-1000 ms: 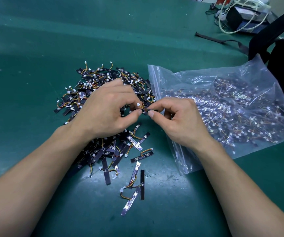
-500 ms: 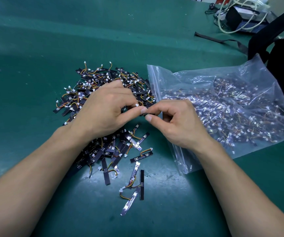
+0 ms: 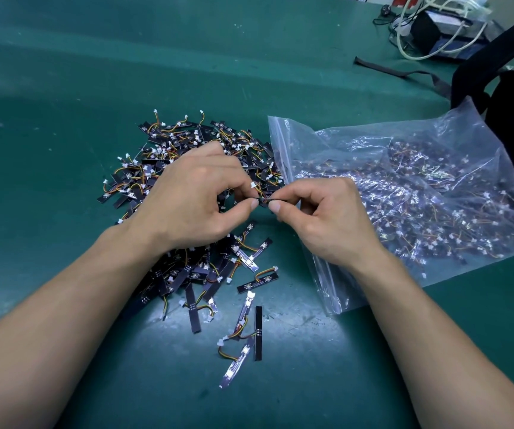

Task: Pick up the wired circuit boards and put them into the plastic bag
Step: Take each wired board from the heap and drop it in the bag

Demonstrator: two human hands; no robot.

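Observation:
A pile of small black wired circuit boards (image 3: pixel 169 150) with orange wires and white plugs lies on the green table. Over its middle, my left hand (image 3: pixel 193 199) and my right hand (image 3: pixel 320 218) meet, each pinching one end of a wired circuit board (image 3: pixel 263 200) between thumb and forefinger. To the right lies a clear plastic bag (image 3: pixel 410 193) holding many such boards, its zip mouth (image 3: pixel 280 150) facing the pile. Several loose boards (image 3: pixel 251 323) lie nearer to me.
A black bag with straps (image 3: pixel 503 97) sits at the right edge behind the plastic bag. At the far right corner a dark box with white cables (image 3: pixel 435 29) stands on the green table (image 3: pixel 63 88).
Both hands have stayed together over the pile, shifting slightly; the fingertips have worked the small board between them. The bag and the pile have not moved.

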